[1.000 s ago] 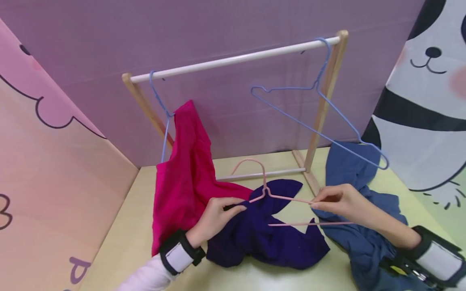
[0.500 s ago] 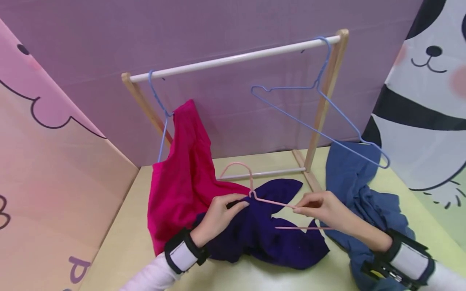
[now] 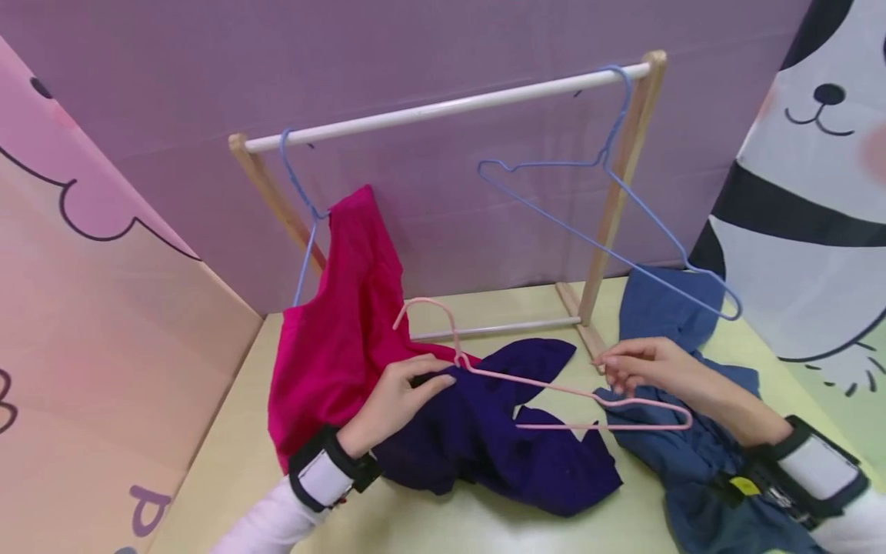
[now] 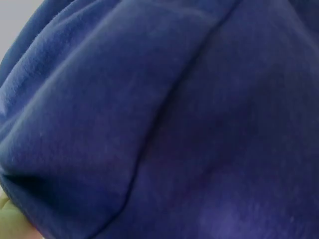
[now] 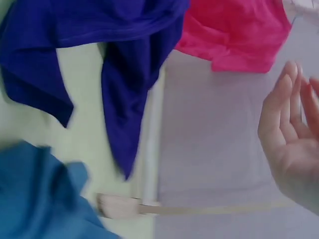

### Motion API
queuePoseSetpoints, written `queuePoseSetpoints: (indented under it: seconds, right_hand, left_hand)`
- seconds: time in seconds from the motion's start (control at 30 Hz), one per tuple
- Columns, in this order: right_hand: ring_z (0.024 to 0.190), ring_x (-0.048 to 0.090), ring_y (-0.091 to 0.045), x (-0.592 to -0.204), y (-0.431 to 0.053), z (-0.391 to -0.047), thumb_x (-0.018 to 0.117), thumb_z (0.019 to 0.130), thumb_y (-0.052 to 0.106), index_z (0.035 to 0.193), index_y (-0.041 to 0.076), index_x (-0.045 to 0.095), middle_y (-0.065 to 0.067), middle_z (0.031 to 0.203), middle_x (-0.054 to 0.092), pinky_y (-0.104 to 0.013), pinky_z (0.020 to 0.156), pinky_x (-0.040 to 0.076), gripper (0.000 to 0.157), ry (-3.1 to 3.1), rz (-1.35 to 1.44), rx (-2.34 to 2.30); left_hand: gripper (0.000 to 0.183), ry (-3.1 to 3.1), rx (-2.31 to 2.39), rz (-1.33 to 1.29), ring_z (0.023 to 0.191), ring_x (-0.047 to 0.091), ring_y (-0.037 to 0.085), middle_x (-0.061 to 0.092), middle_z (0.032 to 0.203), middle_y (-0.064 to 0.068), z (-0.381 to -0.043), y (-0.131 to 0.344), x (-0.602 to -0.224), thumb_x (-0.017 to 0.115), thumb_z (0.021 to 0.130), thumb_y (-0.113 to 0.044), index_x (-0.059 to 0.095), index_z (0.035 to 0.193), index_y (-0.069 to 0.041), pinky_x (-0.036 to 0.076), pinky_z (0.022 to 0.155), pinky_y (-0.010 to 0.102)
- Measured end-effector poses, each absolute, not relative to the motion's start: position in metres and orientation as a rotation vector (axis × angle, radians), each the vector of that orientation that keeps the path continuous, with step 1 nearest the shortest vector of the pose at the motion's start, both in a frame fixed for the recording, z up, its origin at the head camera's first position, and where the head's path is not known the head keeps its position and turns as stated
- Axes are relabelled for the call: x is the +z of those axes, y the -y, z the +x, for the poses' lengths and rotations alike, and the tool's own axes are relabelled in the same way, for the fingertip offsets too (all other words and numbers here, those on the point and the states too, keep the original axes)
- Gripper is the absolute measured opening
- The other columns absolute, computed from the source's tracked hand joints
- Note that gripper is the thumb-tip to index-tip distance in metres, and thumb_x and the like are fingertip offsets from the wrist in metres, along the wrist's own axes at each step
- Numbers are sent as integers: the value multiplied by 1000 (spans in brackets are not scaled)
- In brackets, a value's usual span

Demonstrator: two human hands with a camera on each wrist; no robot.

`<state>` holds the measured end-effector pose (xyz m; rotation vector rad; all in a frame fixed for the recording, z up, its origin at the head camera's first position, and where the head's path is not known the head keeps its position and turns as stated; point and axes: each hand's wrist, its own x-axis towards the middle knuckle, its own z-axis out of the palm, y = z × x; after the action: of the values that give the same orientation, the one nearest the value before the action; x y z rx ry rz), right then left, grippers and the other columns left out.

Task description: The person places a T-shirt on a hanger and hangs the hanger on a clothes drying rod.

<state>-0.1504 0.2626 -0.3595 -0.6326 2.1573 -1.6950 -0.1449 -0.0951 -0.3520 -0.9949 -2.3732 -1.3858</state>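
My left hand (image 3: 394, 404) pinches the upper edge of a dark purple garment (image 3: 512, 465) just beside the neck of a pink clothes hanger (image 3: 526, 380). The hanger's left arm is hidden inside the cloth; its right arm sticks out uncovered over the table. Close above that bare arm is my right hand (image 3: 654, 369), fingers loosely bent and holding nothing. In the right wrist view the same hand (image 5: 286, 144) shows at the right edge, apart from any cloth. Purple fabric (image 4: 164, 114) fills most of the left wrist view.
Behind stands a clothes rack with a white rail (image 3: 443, 110) and wooden posts. A magenta garment (image 3: 346, 331) hangs from a blue hanger on its left end. A bare blue hanger (image 3: 554, 223) hangs at right. Blue clothing (image 3: 720, 431) lies on the table (image 3: 228, 431) at right.
The pink hanger slid left into the purple garment as my right hand pushed it. My right hand then let go of its arm and moved back right. The left hand keeps its pinch.
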Motion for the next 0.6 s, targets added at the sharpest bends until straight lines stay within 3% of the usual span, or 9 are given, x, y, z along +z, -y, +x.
queuePoseSetpoints:
  seconds: [0.1, 0.23, 0.43, 0.5, 0.6]
  right_hand:
    - [68, 58, -10, -373, -261, -155, 47, 92, 13, 108, -1, 58, -2, 81, 62, -26, 60, 51, 24, -2100, -491, -1746]
    - [63, 55, -10, -387, -239, -150, 50, 90, 13, 112, -11, 52, 1, 80, 61, -25, 53, 48, 32, -2158, -563, -1668]
    - [54, 48, -9, -405, -204, -147, 49, 88, 0, 110, -1, 56, -5, 84, 59, -23, 42, 40, 23, -2194, -962, -1593]
    - [51, 47, -9, -408, -195, -148, 52, 86, 2, 108, -2, 56, -12, 85, 58, -21, 42, 40, 22, -2238, -1018, -1545]
    - [53, 48, -5, -409, -185, -146, 57, 86, 10, 106, 3, 59, -11, 95, 61, -20, 45, 41, 22, -2342, -1045, -1446]
  left_hand:
    - [19, 2374, -1385, -998, 83, 59, 14, 66, 89, 9, -145, 99, -350, 67, 76, -2, 67, 94, 2, 47, 78, 25]
    - [19, 2380, -1401, -1000, 85, 59, 14, 66, 90, 9, -143, 100, -347, 66, 76, -1, 67, 94, 1, 47, 79, 25]
    - [19, 2375, -1414, -1019, 85, 59, 14, 66, 90, 10, -142, 99, -345, 66, 76, -1, 66, 95, 2, 47, 79, 25]
    - [19, 2377, -1415, -1023, 86, 59, 14, 66, 91, 10, -142, 99, -345, 65, 77, -2, 66, 96, 2, 47, 79, 25]
    - [19, 2383, -1419, -1024, 87, 59, 15, 66, 92, 9, -142, 99, -344, 64, 78, -3, 66, 97, 1, 46, 80, 26]
